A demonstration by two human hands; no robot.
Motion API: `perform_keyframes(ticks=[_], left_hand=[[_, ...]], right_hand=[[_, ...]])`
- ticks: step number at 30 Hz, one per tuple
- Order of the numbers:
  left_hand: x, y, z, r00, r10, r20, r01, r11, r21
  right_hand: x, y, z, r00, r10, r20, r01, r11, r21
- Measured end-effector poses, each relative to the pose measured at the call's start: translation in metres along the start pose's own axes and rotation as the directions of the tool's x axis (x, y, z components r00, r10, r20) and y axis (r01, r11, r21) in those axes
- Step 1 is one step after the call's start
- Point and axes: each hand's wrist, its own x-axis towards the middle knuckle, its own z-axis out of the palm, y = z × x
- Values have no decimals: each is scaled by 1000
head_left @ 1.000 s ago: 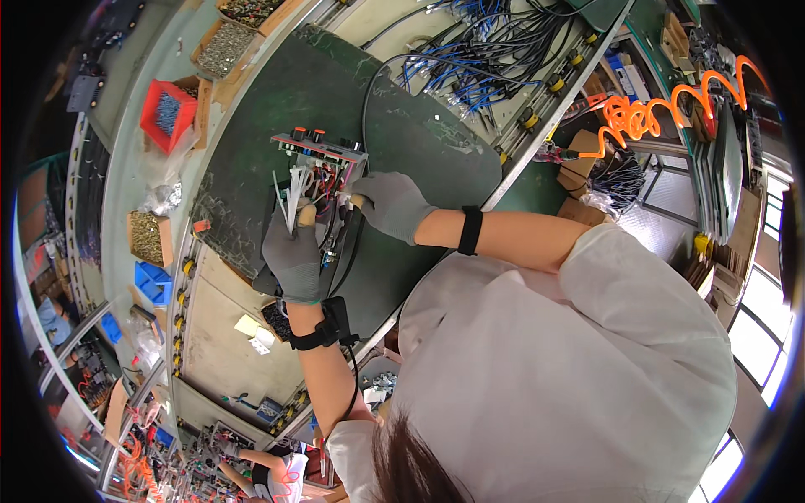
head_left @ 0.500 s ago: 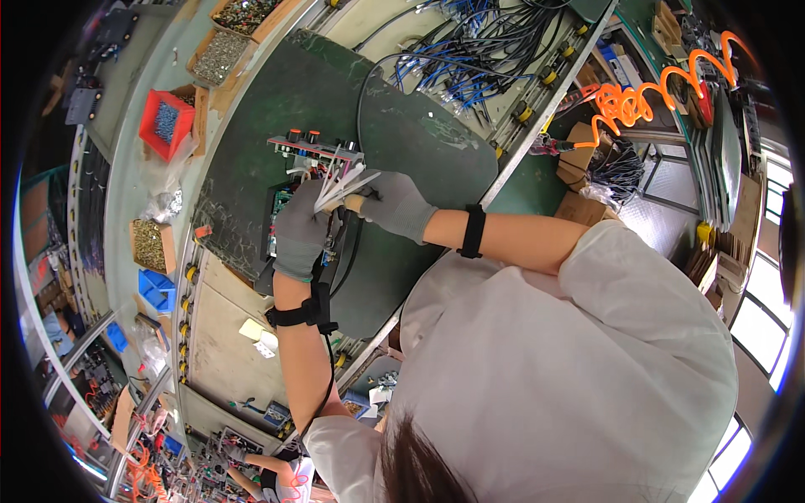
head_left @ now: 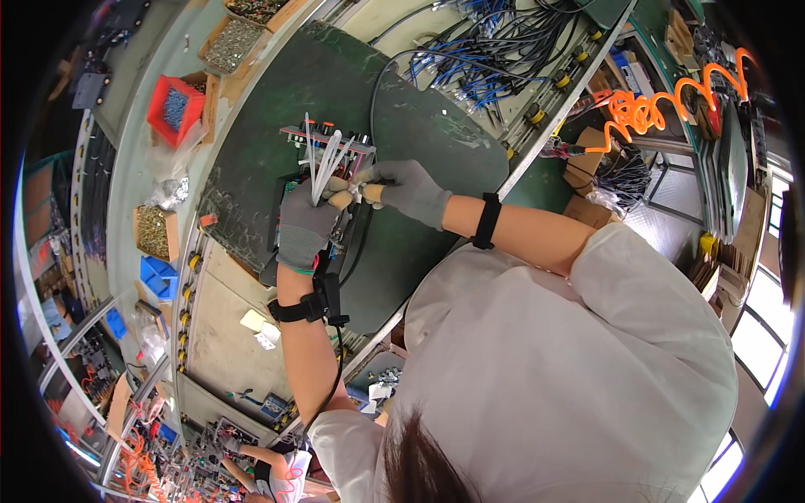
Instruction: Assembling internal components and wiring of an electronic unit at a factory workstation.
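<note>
My left hand (head_left: 306, 225), in a grey glove, is closed around a bunch of white cable ties (head_left: 325, 168), whose tails fan out past the fingers. My right hand (head_left: 411, 191), gloved too, pinches close to the left fingertips; what sits between its fingers is too small to make out. Under and behind the left hand is an electronic unit with circuit boards (head_left: 337, 249), partly hidden by that hand. Its narrow panel (head_left: 359, 147) carries red and black knobs. A black cable (head_left: 374, 96) runs beside the unit on the dark green mat (head_left: 436, 126).
Bundled black and blue cables (head_left: 495, 50) lie at the far side. Left of the mat are a red bin of screws (head_left: 186, 117), a box of brass-coloured parts (head_left: 155, 233) and blue bins (head_left: 158, 277). An orange coiled hose (head_left: 637, 113) hangs right. Another person's arm (head_left: 264, 455) shows lower left.
The cable ties have swung from slanting up to the right to pointing up and slightly left over the left hand. My right hand's fingers have turned into clearer view.
</note>
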Motion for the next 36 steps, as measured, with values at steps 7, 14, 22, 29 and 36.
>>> perform_keyframes(ticks=[7,14,22,29,36], left_hand=[[0,7,-3,990,-129,51,131,991,-38],[1,8,-1,990,-136,42,134,990,42],[-2,-1,8,990,-41,-131,48,998,49],[-8,-19,10,985,66,-159,-62,998,29],[-11,-26,7,951,285,-122,-246,933,263]], right_hand=[[-2,-9,1,1000,22,11,-22,1000,23],[-1,-9,2,1000,8,19,-8,1000,-1],[4,-6,2,993,-95,64,102,988,-115],[1,-24,5,999,-21,-25,7,887,-462],[-5,-36,11,986,164,-41,-167,905,-391]])
